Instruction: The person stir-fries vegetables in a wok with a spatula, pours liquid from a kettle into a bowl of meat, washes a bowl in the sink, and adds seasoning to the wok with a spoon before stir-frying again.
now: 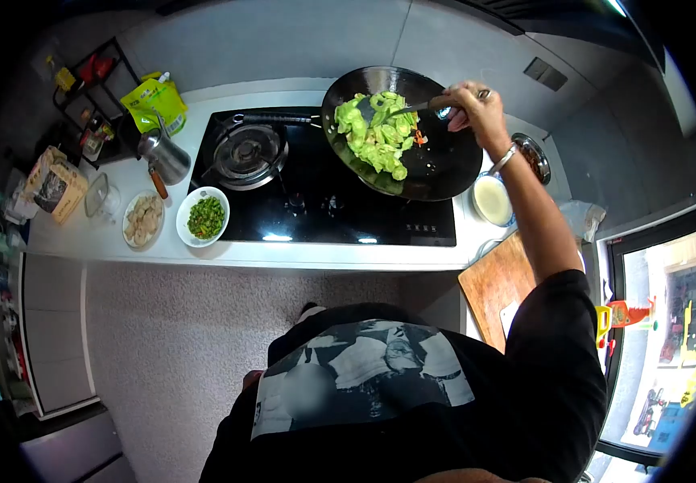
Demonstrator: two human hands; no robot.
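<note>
Grips the wooden-ended spatula in the right hand, closed snugly round the handle near its end. Takes hold that far back probably to spare the skin from the heat of the wok. Reaches in above the right side of the wok and points the metal end leftward, into the sliced green vegetable. Shows that vegetable inside the wok, heaped toward the left, with a few red bits, perhaps chilli, just beside it.

Seats the wok over the right side of the black glass cooktop, likely to suit the right arm. Turns the dark wok handle leftward past the far side of the left burner, presumably out of the body's way, with no hand on it. Shows of the left hand perhaps only a small reddish patch at the shirt's edge; cannot tell its grip.

Sets a white bowl of chopped greens just beside the cooktop's left edge, apparently close to reach yet off the heat. Puts pale, seemingly liquid contents in another bowl near the wok's right side, and a wooden cutting board nearer the body, presumably away from the spatula's sweep.
</note>
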